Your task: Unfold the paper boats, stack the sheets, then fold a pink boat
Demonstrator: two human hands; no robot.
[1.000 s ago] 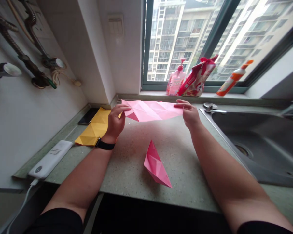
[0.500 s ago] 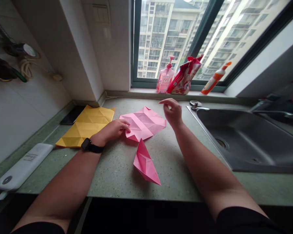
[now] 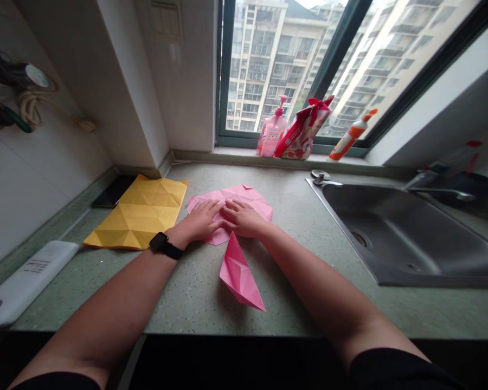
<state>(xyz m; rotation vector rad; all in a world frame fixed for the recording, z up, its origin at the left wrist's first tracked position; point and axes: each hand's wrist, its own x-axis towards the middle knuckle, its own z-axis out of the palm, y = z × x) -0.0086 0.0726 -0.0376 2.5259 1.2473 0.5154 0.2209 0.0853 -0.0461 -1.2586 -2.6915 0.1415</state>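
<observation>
A creased sheet of pink paper (image 3: 252,197) lies on the counter under both of my hands. My left hand (image 3: 205,219) rests flat on its left part, fingers stretched out. On its middle lies my right hand (image 3: 242,218), also flat, with its fingers spread and close to the left hand's. The hands cover much of the sheet. Just in front of them stands a folded pink paper boat (image 3: 239,276), which neither hand grips. Left of my left hand, yellow creased paper (image 3: 142,208) lies on the counter.
A white power bank (image 3: 30,281) and a dark phone (image 3: 113,190) lie at the left. The steel sink (image 3: 423,233) is at the right. Along the windowsill stand a pink pump bottle (image 3: 271,134), a red bag (image 3: 305,130) and an orange-and-white bottle (image 3: 352,138).
My right hand has come down from above the counter, moving left onto the pink sheet. The left hand has flattened and shifted a little over the paper. The sheet lies flatter.
</observation>
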